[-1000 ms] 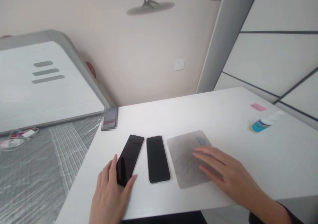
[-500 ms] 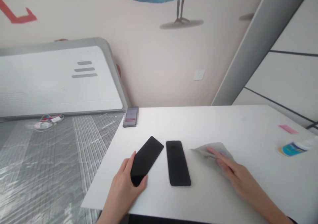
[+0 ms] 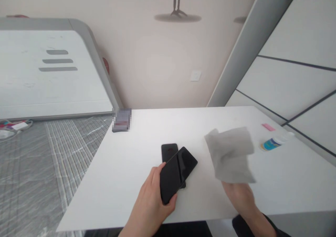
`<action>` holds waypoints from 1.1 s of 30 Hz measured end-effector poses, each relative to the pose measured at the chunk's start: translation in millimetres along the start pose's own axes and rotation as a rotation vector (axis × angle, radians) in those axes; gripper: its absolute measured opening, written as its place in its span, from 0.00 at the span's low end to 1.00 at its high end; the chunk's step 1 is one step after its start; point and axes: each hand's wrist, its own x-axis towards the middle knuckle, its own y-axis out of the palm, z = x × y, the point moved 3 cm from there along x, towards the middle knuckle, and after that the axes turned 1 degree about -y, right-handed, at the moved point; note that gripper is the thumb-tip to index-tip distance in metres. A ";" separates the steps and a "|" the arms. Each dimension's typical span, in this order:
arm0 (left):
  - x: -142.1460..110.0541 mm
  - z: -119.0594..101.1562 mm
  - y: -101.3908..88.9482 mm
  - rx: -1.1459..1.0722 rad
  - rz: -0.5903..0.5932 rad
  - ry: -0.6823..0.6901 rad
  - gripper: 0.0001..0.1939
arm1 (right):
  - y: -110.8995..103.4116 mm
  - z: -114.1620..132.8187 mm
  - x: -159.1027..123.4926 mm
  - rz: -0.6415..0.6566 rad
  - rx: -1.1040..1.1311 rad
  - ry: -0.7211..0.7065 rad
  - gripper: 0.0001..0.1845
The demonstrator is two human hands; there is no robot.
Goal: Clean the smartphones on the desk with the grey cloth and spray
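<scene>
My left hand [image 3: 153, 200] grips a black phone [image 3: 177, 174] by its near end and holds it tilted above the white table [image 3: 126, 167], screen up. A second black phone [image 3: 168, 149] lies flat on the table, partly hidden under the raised one. My right hand [image 3: 240, 195] holds a grey cloth [image 3: 231, 154] up off the table; the cloth hangs over and hides the fingers.
A small bottle with a blue label [image 3: 273, 142] lies at the table's right edge, with a pink slip [image 3: 267, 126] behind it. A blurred small object [image 3: 121, 119] sits at the far left corner. A white and grey panel [image 3: 52, 72] leans on the wall, left.
My left hand has lifted its phone and swung it right, over the second phone. My right hand has gathered the grey cloth from the table and raised it.
</scene>
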 end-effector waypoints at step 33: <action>-13.6 22.1 9.5 0.152 -0.016 -0.063 0.69 | 72.4 43.7 -5.3 0.429 -0.603 -0.661 0.40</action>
